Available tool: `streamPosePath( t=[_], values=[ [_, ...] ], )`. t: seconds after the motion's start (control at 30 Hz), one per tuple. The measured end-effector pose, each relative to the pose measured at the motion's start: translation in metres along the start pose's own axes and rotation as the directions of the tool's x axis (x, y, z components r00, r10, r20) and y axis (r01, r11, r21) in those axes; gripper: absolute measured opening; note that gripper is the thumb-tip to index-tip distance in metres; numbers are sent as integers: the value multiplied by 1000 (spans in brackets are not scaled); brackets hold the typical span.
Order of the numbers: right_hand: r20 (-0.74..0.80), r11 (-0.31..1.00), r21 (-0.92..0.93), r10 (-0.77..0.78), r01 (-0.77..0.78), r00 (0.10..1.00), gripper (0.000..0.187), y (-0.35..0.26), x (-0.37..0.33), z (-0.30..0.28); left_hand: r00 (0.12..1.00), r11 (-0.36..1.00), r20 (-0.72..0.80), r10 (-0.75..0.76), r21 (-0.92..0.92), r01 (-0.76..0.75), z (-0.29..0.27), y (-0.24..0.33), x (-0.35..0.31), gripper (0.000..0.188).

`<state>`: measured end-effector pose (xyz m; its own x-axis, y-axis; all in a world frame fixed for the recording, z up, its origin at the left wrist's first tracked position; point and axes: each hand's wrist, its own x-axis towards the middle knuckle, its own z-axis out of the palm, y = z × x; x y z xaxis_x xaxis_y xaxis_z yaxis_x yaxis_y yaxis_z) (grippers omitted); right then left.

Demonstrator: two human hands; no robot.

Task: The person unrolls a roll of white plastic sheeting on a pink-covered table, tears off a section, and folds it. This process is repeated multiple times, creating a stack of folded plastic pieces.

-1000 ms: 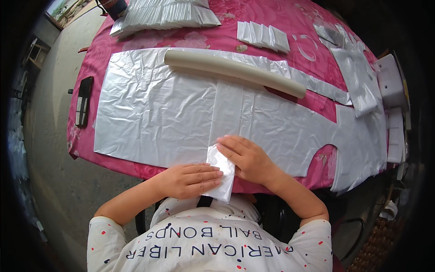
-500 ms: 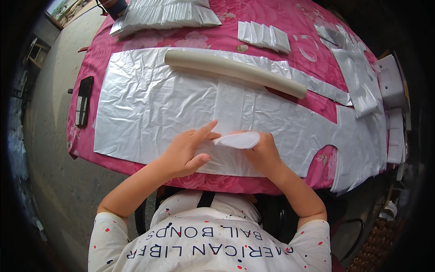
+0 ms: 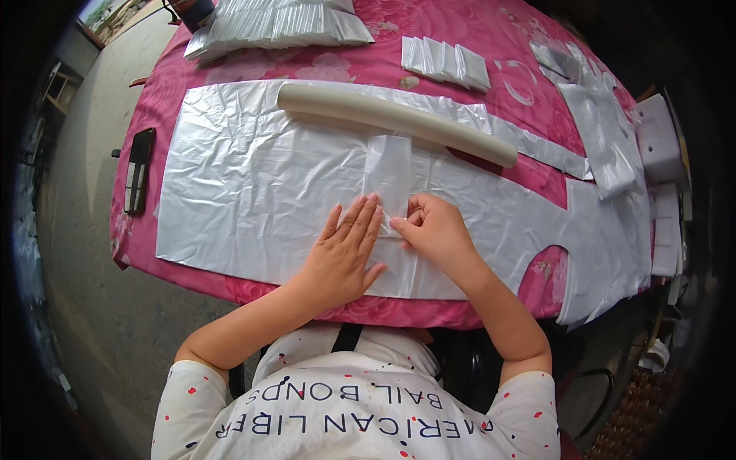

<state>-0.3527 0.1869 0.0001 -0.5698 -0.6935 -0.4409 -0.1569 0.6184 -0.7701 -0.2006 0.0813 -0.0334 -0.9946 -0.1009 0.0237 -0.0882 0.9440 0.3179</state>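
A narrow folded strip of thin white plastic (image 3: 389, 165) lies across a large, wrinkled layer of the same film (image 3: 245, 172), which has a curved cutout near its right end. My left hand (image 3: 345, 257) rests flat beside the strip's near part, fingers stretched out and holding nothing. At the strip's right edge, my right hand (image 3: 437, 230) pinches the folded plastic between thumb and fingers. Just beyond both hands, a long beige tube (image 3: 399, 123) lies slantwise on the film.
A pink flowered cloth (image 3: 253, 287) covers the table. Folded plastic packets stand in a big stack (image 3: 280, 27) and a small row (image 3: 446, 63) at the far side. A black phone-like object (image 3: 139, 172) lies left; more plastic film (image 3: 602, 138) and white boxes (image 3: 659, 142) are right.
The loop of plastic that stood up in my right hand is now folded down flat. My left hand has moved slightly right and flattened onto the film.
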Motion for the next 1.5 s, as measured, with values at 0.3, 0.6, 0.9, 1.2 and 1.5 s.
streamPosePath(
  t=[0.3,0.6,0.9,1.2,1.5],
  values=[
    [165,376,-590,-810,715,562,46,26,8,-10,994,999,-100,-31,34,35,-12,0,15,64],
    [139,382,-478,-856,791,498,35,25,28,-18,955,981,-227,192,51,-185,-12,-22,25,35],
    [131,330,-454,-894,828,428,26,41,-9,6,930,940,-214,300,-100,-326,-10,-22,-17,49],
    [4,970,22,-242,242,970,21,16,-6,-3,967,889,-149,-209,-440,124,-19,-12,7,54],
    [187,988,70,124,-139,975,27,3,25,-14,876,649,140,-462,-619,441,-34,-23,37,68]
  ],
)
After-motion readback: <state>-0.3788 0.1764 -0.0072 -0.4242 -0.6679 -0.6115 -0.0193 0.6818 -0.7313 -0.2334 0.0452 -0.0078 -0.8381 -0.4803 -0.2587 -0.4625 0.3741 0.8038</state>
